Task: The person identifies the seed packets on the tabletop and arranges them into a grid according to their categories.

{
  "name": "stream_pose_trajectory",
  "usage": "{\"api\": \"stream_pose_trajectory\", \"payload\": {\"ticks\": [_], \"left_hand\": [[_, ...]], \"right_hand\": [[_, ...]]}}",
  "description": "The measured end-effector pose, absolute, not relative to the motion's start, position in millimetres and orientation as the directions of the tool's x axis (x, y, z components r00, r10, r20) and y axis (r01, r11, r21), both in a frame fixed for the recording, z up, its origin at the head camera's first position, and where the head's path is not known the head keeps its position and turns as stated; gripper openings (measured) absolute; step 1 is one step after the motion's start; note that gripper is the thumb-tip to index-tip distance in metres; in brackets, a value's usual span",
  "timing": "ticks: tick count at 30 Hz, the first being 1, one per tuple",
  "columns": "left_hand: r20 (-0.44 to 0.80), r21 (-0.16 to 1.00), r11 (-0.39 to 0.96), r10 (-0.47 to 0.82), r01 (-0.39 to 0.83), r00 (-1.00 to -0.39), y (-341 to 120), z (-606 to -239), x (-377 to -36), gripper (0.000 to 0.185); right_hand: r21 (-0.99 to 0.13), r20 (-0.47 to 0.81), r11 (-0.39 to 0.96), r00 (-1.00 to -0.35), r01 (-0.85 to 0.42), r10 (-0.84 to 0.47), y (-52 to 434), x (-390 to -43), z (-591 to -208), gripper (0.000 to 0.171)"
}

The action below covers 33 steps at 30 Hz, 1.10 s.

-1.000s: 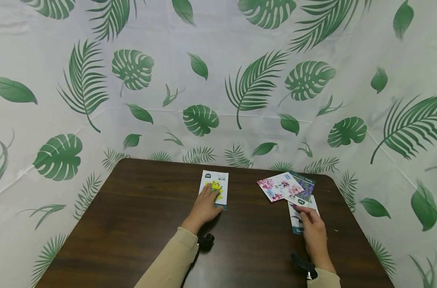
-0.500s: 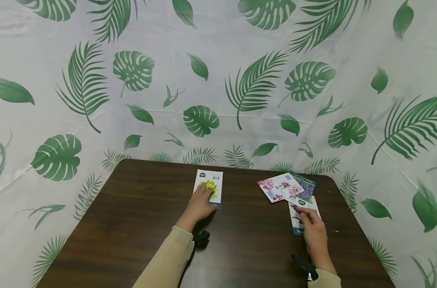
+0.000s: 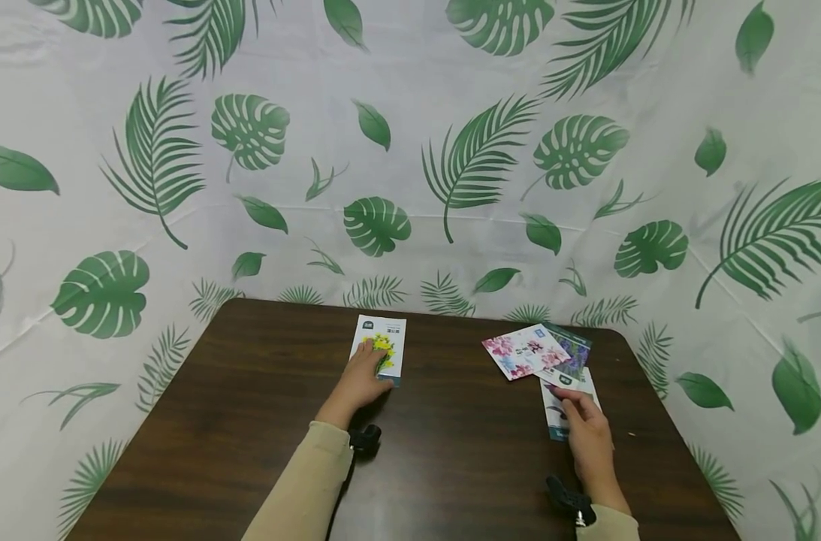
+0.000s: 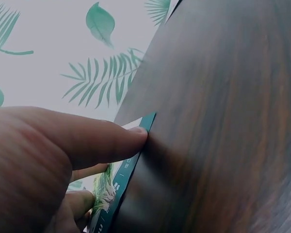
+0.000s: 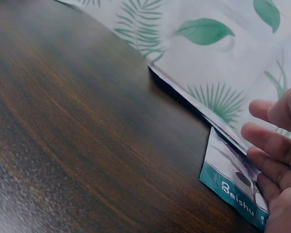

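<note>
- The left hand [image 3: 358, 373] lies flat with straight fingers pressing on a yellow-flowered seed packet [image 3: 380, 348], which sticks out beyond its fingertips on the dark wooden table [image 3: 261, 421].
- The right hand [image 3: 586, 432] rests relaxed fingers on a teal-edged seed packet [image 3: 554, 412] lying beneath it.
- Just beyond that hand's fingertips lie a pink-flowered packet [image 3: 525, 351] and a purple packet [image 3: 574, 350], overlapping.
- A leaf-printed cloth [image 3: 410, 150] hangs behind the table.

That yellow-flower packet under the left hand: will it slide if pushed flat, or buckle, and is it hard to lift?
The yellow-flower packet lies thin and flat on the smooth table, so it probably slides easily under the left hand. It looks light and likely bends if lifted by a corner. With its edge flush to the wood, picking it up may need a fingertip under the rim.
</note>
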State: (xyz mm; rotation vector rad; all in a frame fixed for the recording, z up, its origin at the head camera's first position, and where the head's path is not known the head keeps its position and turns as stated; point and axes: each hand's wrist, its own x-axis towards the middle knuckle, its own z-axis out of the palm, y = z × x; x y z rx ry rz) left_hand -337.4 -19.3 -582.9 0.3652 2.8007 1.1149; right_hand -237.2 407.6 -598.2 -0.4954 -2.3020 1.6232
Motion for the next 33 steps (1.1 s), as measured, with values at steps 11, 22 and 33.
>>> {"api": "stream_pose_trajectory", "payload": {"ticks": [11,22,33], "left_hand": [[-0.018,0.729,0.666,0.249,0.158,-0.968,-40.4,-583.4,-348.7,0.073],[-0.034,0.754,0.644,0.235,0.129,-0.971,-64.5,-579.9,-357.4,0.073],[-0.051,0.748,0.648,0.271,0.143,-0.961,-81.5,-581.2,-358.0,0.07]], "right_hand": [[-0.939,0.017,0.314,-0.896,0.138,0.444,412.9,-236.0,-591.9,0.036],[-0.942,0.039,0.316,-0.9,0.111,0.434,412.7,-235.4,-593.9,0.036],[-0.926,0.013,0.344,-0.901,0.153,0.435,407.1,-236.2,-595.5,0.038]]}}
